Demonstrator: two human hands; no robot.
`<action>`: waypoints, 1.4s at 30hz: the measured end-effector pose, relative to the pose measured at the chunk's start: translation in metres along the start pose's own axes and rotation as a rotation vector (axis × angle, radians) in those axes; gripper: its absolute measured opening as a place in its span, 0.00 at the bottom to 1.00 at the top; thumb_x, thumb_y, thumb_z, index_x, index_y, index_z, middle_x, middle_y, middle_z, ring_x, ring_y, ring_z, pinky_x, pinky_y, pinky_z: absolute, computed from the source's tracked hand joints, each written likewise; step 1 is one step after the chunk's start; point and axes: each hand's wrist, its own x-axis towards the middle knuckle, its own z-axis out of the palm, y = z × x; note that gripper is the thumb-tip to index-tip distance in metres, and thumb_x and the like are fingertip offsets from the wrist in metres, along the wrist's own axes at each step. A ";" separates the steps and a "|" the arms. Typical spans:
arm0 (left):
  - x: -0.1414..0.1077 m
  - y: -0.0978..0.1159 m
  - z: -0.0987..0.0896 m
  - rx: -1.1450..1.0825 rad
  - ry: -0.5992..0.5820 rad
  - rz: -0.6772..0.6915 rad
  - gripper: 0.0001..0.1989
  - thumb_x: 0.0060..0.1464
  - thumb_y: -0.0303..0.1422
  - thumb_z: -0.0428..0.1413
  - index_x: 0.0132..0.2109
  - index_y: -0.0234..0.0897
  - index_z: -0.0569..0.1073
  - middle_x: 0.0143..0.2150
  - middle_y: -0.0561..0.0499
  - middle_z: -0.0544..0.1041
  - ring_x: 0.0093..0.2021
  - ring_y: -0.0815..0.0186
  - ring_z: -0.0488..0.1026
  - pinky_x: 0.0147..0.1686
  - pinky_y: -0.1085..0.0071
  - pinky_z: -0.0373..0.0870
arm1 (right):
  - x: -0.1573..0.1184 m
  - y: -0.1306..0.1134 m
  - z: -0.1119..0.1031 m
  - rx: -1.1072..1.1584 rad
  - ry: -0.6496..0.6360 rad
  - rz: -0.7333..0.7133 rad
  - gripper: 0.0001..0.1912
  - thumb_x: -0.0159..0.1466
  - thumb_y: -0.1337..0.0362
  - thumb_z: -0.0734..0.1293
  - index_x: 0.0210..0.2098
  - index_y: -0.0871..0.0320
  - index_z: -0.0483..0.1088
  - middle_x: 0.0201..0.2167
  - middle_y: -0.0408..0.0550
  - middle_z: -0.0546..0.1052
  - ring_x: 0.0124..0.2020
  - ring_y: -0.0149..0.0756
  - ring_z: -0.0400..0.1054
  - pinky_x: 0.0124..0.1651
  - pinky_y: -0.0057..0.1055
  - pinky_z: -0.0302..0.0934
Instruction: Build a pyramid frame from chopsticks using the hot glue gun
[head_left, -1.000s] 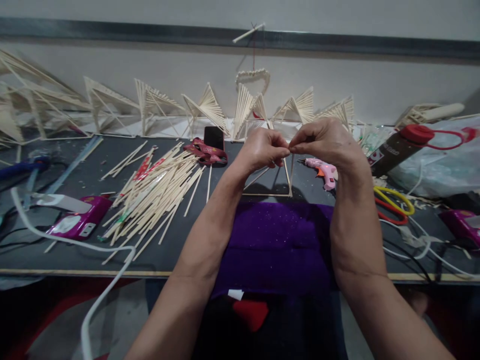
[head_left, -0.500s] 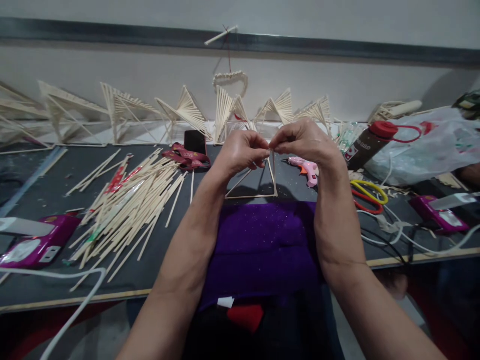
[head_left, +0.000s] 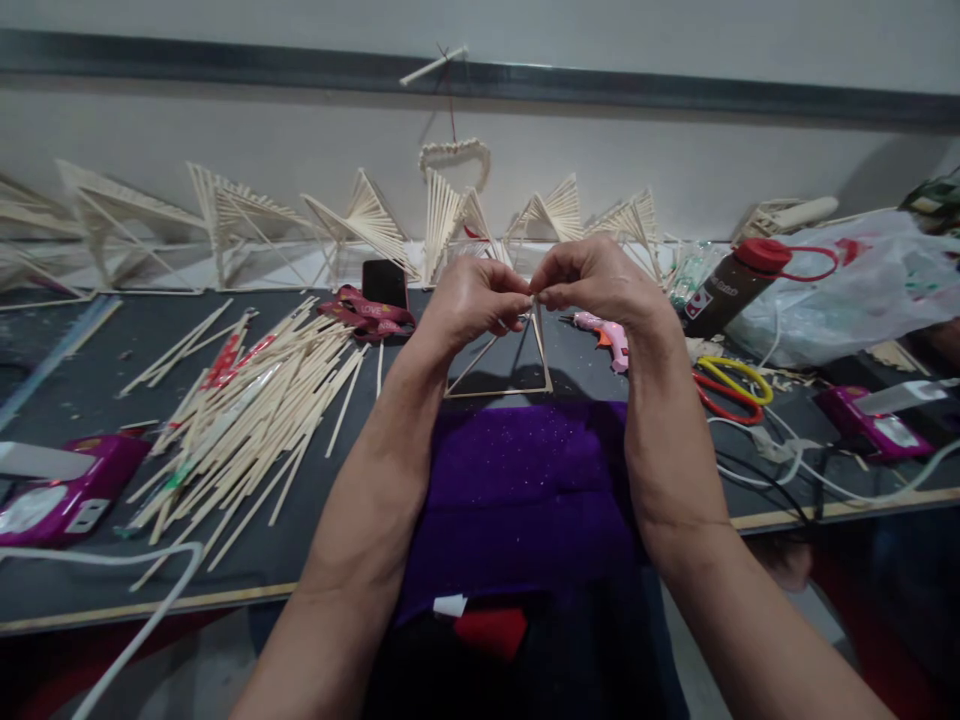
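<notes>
A small frame of thin wooden sticks [head_left: 499, 391] stands on the dark table in front of me, with slanting sticks that rise from its base to a top point. My left hand [head_left: 474, 300] is closed in a pinch at that top. From the other side my right hand [head_left: 592, 282] also pinches there, and the fingertips of both hands meet. Just right of the frame lies a pink glue gun [head_left: 613, 340], partly covered by my right wrist. Below the frame is a purple cloth [head_left: 525, 490].
Loose wooden sticks [head_left: 247, 430] spread over the left side. Finished stick structures [head_left: 375, 225] line the wall. A lanyard [head_left: 367, 315] lies near a phone [head_left: 385, 283]. At right are a brown bottle [head_left: 720, 290], yellow-handled scissors [head_left: 739, 382], a plastic bag [head_left: 862, 280], cables and a magenta device [head_left: 874, 425].
Both hands keep their pinch at the top of the stick frame. The whole view has shifted slightly, so things appear a little further left.
</notes>
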 end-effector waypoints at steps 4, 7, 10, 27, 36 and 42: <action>0.000 0.001 0.000 0.005 0.000 -0.005 0.03 0.49 0.23 0.65 0.33 0.32 0.82 0.22 0.51 0.78 0.24 0.67 0.79 0.29 0.71 0.78 | -0.001 -0.002 0.001 -0.003 0.015 -0.007 0.12 0.54 0.61 0.74 0.36 0.62 0.83 0.28 0.49 0.81 0.31 0.35 0.72 0.35 0.34 0.66; 0.001 0.000 0.001 0.010 -0.002 -0.008 0.03 0.49 0.23 0.64 0.33 0.32 0.82 0.22 0.52 0.77 0.24 0.67 0.79 0.32 0.69 0.81 | -0.002 -0.005 0.001 -0.017 0.028 -0.005 0.11 0.55 0.60 0.74 0.35 0.62 0.83 0.27 0.49 0.80 0.31 0.35 0.72 0.34 0.34 0.66; 0.000 0.000 0.001 0.004 -0.010 0.006 0.03 0.50 0.22 0.64 0.35 0.31 0.81 0.22 0.53 0.77 0.24 0.68 0.78 0.34 0.69 0.81 | -0.002 -0.008 0.000 -0.077 0.058 -0.002 0.09 0.56 0.61 0.75 0.34 0.60 0.83 0.27 0.48 0.80 0.32 0.38 0.73 0.36 0.36 0.66; 0.002 0.000 0.004 0.017 -0.021 0.027 0.06 0.50 0.19 0.61 0.35 0.30 0.81 0.22 0.54 0.77 0.23 0.70 0.77 0.28 0.76 0.76 | -0.003 -0.016 -0.002 -0.439 0.110 -0.154 0.09 0.59 0.73 0.73 0.34 0.55 0.85 0.32 0.46 0.79 0.33 0.35 0.70 0.38 0.36 0.60; 0.000 0.002 0.004 0.032 -0.033 0.018 0.06 0.52 0.19 0.60 0.35 0.30 0.81 0.24 0.54 0.77 0.24 0.71 0.78 0.29 0.77 0.76 | -0.005 -0.018 -0.001 -0.402 0.086 -0.147 0.08 0.60 0.71 0.72 0.32 0.55 0.85 0.30 0.46 0.80 0.33 0.36 0.72 0.37 0.35 0.60; -0.001 0.004 0.004 0.042 -0.051 -0.014 0.06 0.52 0.19 0.60 0.37 0.28 0.81 0.23 0.53 0.77 0.23 0.73 0.76 0.29 0.78 0.75 | -0.005 -0.017 -0.001 -0.396 0.087 -0.128 0.09 0.63 0.58 0.72 0.31 0.53 0.85 0.29 0.48 0.81 0.33 0.38 0.74 0.38 0.37 0.62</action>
